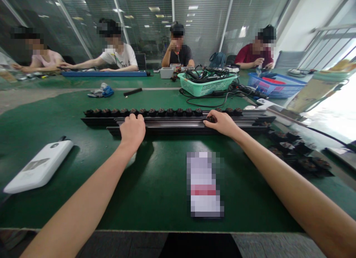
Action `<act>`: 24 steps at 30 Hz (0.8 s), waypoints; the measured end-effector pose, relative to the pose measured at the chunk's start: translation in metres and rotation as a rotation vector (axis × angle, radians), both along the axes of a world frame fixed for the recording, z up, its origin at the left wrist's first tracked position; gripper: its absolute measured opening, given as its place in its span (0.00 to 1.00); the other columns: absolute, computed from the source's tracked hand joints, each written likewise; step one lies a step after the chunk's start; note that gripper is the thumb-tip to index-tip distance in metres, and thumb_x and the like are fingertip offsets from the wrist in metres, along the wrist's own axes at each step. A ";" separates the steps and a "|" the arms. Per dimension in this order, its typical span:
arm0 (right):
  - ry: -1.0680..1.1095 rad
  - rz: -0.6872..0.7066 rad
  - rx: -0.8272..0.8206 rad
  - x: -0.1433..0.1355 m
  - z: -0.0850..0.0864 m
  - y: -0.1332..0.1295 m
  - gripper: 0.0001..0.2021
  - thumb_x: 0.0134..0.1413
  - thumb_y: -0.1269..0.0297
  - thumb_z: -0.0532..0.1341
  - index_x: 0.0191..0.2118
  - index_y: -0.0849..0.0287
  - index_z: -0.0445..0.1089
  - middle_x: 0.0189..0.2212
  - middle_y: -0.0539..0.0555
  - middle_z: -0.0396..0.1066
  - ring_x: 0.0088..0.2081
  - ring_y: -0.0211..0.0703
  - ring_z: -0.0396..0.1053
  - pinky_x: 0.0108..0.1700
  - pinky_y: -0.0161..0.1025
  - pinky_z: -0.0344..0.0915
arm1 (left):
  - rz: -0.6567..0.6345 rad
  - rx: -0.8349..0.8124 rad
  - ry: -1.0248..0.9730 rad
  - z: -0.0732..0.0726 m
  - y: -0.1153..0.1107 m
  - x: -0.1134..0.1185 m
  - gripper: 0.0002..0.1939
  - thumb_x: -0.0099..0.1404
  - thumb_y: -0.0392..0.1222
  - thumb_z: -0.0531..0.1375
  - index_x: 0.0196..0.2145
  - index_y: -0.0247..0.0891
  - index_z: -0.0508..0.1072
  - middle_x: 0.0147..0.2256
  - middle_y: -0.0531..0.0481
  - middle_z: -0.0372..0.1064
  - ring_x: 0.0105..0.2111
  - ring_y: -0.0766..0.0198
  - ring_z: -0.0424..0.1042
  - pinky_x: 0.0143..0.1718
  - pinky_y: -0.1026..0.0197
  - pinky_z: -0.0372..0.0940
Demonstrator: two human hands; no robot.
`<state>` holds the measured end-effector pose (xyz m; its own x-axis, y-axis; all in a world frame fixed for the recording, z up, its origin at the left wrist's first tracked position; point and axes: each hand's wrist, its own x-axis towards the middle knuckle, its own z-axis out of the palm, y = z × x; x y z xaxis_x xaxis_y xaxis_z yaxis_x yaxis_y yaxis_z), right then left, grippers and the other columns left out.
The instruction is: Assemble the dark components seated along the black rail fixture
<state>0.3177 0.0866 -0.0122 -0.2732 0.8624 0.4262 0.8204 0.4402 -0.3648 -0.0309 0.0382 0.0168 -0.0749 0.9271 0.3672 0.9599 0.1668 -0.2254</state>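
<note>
Long black rails (172, 131) lie across the green table, one behind another. A row of small round black parts (170, 112) with coppery tops stands along the back rail. My left hand (132, 130) is closed at the left part of the front rails; its fingertips are hidden, so what they hold cannot be made out. My right hand (221, 121) pinches one round black part (210, 119) over the rails, right of the middle. More dark parts (306, 163) lie in a group at the right.
A pixelated phone (204, 187) lies in front of the rails, a white power bank (40, 165) at the left. Behind are a green basket of cables (207, 85), a blue basket (278, 88) and a blue-grey cloth (101, 90). Several people sit across the table.
</note>
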 end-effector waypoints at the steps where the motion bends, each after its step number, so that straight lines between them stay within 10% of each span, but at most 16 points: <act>1: -0.002 0.001 0.016 0.000 -0.001 -0.001 0.13 0.57 0.51 0.61 0.38 0.56 0.69 0.31 0.54 0.74 0.34 0.49 0.70 0.40 0.43 0.58 | -0.001 0.002 0.004 0.000 0.000 0.000 0.23 0.75 0.39 0.41 0.53 0.30 0.71 0.50 0.30 0.69 0.49 0.44 0.71 0.42 0.50 0.71; 16: 0.176 -0.073 0.053 -0.004 -0.010 -0.005 0.17 0.53 0.50 0.64 0.38 0.52 0.56 0.27 0.48 0.65 0.28 0.45 0.62 0.38 0.43 0.57 | -0.001 -0.009 -0.004 0.002 0.000 0.000 0.23 0.75 0.40 0.41 0.53 0.29 0.71 0.50 0.30 0.69 0.49 0.44 0.71 0.43 0.48 0.71; 24: 0.244 0.120 -0.188 0.015 0.004 -0.005 0.26 0.48 0.41 0.68 0.38 0.51 0.56 0.26 0.45 0.60 0.30 0.43 0.61 0.35 0.41 0.57 | 0.005 -0.019 -0.021 0.003 0.000 0.001 0.23 0.75 0.40 0.41 0.54 0.29 0.71 0.51 0.29 0.68 0.50 0.43 0.70 0.43 0.48 0.71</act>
